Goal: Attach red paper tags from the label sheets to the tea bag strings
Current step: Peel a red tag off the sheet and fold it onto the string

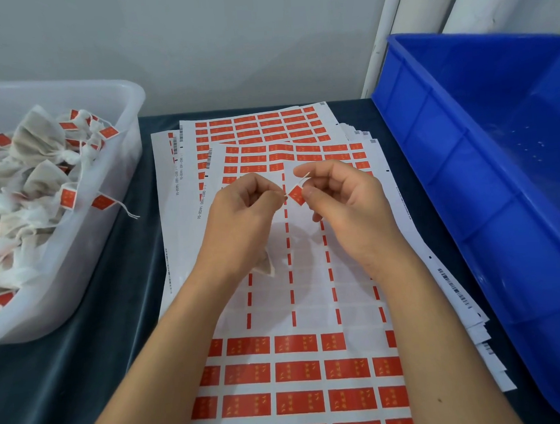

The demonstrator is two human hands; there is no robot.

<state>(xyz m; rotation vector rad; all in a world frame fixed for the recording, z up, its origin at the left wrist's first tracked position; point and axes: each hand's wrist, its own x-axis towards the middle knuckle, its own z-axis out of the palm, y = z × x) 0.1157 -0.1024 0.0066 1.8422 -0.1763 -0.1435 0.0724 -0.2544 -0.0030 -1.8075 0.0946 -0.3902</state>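
Reaching over a fanned stack of label sheets (301, 374) on a dark-covered table (85, 371), a person works with both bare forearms extended from the near edge. The top sheet keeps full rows of red tags along its near end, while its middle rows are peeled to bare white backing between red dashes. Above that bare patch the left hand (240, 220) curls its fingers and pinches a thin string (299, 180) at one end; a corner of a tea bag (267, 266) shows under its wrist. The right hand (343, 201) pinches the string's other end between fingertip and thumb, with a single red tag (296, 196) held at a tilt just beside the thumb. Printed codes and barcodes run along the sheets' edges, too small to read surely. To the left, a translucent white tub (102, 222) holds a heap of tea bags already bearing red tags. To the right stands a blue plastic crate (467, 184), its visible interior bare.
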